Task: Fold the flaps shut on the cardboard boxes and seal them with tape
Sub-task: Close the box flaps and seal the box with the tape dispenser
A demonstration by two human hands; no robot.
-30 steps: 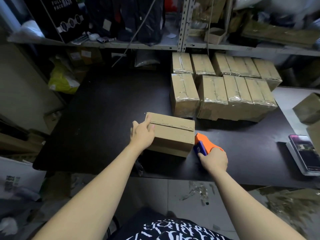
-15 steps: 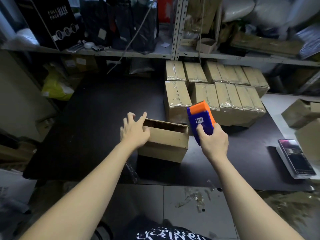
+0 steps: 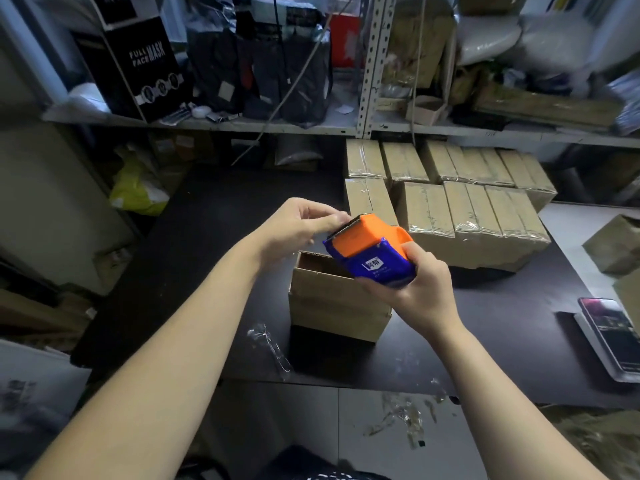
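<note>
Cluttered metal shelves back a dark counter (image 3: pixel 207 254), where a small brown cardboard box (image 3: pixel 337 303) stands near the middle, its top apparently open. Above it the right hand (image 3: pixel 419 292) grips an orange-and-blue plastic tape dispenser (image 3: pixel 370 252). The left hand (image 3: pixel 294 226) pinches at the dispenser's toothed far end, likely freeing the tape. Next, the flaps need closing before tape is drawn across the seam.

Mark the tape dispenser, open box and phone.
tape dispenser (image 3: pixel 375 271): head view, blue body.
open box (image 3: pixel 329 306): head view, front wall.
phone (image 3: pixel 609 330): head view, screen.
</note>
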